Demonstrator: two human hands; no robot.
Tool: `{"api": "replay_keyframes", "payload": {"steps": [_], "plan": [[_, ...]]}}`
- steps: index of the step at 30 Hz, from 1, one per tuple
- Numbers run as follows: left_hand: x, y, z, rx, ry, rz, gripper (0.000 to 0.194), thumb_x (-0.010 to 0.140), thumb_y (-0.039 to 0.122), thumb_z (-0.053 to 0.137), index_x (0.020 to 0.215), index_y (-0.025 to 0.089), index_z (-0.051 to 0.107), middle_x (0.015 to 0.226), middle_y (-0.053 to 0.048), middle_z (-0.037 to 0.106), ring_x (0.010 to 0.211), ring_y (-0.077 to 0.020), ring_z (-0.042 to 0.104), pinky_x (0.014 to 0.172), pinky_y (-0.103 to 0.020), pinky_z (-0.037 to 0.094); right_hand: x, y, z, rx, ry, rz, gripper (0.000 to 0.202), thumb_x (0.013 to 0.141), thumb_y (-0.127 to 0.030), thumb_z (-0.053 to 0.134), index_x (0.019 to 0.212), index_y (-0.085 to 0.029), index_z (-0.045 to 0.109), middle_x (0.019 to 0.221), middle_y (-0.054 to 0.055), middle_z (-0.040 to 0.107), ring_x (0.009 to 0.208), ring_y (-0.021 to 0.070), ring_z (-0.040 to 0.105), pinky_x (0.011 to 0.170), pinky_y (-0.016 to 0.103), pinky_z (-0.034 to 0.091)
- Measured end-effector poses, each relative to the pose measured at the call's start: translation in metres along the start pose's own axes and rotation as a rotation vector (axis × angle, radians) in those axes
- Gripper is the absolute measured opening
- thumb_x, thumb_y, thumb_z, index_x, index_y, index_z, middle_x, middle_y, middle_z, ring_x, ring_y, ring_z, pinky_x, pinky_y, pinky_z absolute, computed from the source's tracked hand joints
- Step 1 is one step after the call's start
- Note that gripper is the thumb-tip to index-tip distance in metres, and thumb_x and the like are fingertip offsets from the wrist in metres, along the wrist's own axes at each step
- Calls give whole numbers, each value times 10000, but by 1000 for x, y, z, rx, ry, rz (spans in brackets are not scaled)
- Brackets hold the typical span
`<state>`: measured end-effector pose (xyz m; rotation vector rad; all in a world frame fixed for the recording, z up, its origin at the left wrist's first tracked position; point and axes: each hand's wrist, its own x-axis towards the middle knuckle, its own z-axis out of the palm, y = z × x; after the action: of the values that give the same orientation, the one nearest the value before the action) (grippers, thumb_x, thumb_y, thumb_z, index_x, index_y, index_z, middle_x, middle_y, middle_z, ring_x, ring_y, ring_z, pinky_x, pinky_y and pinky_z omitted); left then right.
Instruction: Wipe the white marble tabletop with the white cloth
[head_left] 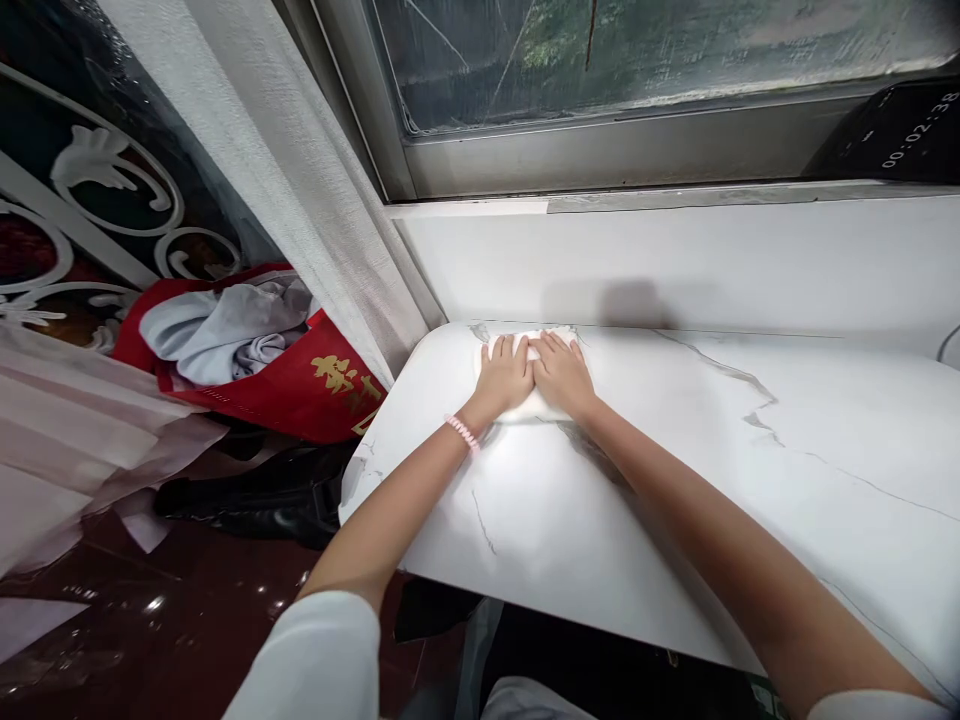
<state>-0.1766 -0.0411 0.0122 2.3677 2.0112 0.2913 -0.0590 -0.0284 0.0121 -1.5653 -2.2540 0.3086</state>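
Note:
A folded white cloth (534,408) lies flat near the far left part of the white marble-patterned table (675,480). My left hand (504,376) rests palm down on the cloth's left side, fingers stretched out toward the wall. On its right side lies my right hand (562,372), also flat with fingers spread. The two hands touch, or nearly touch, at the thumbs. Much of the cloth is hidden under them. Around my left wrist is a pink coiled band (463,433).
Behind the table stand a white wall (675,260) and a metal-framed window (637,150). A pale curtain (300,170) hangs at the left. Beside it sits a red bag (262,400) with light grey cloth (225,325) inside. Dark reddish floor (187,610) shows below.

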Motion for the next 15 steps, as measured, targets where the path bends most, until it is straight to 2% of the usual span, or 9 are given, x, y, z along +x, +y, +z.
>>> {"api": "replay_keyframes", "payload": {"steps": [3,7,11,15], "plan": [[37,9,10,-28,55,20,496,983,269,283,1446,117,375,1497,-156,400,1401,-277,316,1159,-524,217,24,25,-3,-4,49,25,521,906,-164,273,1370,-152,511,1499,99,439,1414,222,323,1162,481,187],[58,18,17,-45,93,29,485,977,256,299,1430,118,402,1469,-152,435,1380,-275,342,1151,-518,237,38,43,-5,-20,91,33,514,896,-150,284,1344,-161,536,1470,93,478,1387,223,363,1149,467,219],[58,20,15,-54,70,21,493,987,271,289,1448,124,379,1502,-154,396,1406,-275,312,1160,-512,219,34,43,-4,-62,99,20,504,912,-163,295,1363,-149,521,1481,105,462,1390,229,353,1149,457,220],[41,24,11,-42,26,20,505,996,277,272,1472,125,349,1532,-156,352,1428,-282,283,1165,-514,202,17,38,-7,-82,69,38,506,937,-191,290,1402,-137,484,1516,109,413,1414,231,316,1164,448,193]]}}
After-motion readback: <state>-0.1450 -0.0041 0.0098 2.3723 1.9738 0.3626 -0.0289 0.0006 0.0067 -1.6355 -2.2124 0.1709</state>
